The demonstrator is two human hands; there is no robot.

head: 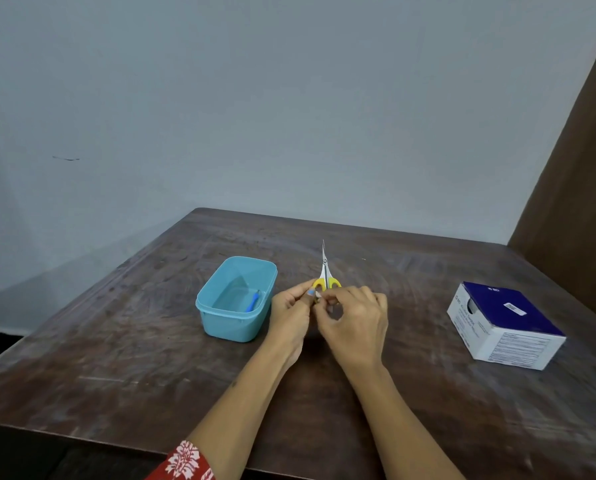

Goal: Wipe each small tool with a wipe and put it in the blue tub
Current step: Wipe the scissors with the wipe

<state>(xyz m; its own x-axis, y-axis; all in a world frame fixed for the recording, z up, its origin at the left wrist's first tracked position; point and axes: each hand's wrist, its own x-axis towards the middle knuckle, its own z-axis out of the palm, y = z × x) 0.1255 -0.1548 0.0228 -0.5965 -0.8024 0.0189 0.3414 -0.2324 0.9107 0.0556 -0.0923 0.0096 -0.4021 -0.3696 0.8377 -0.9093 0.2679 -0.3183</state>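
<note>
The left hand (pixel 289 308) and right hand (pixel 353 318) meet at the table's (pixel 151 358) middle, fingers curled, together gripping the yellow handles of small scissors (pixel 325 271) whose closed blades point away toward the far edge. A scrap of white, probably the wipe (pixel 319 296), shows between the fingertips. Just left of the hands stands the blue tub (pixel 220 323), with a small blue tool (pixel 253 301) lying inside. Well to the right sits a blue-and-white box (pixel 507 323).

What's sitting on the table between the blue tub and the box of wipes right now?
In the head view, both hands: the left hand and right hand together hold the yellow-handled scissors between tub and box.
</note>
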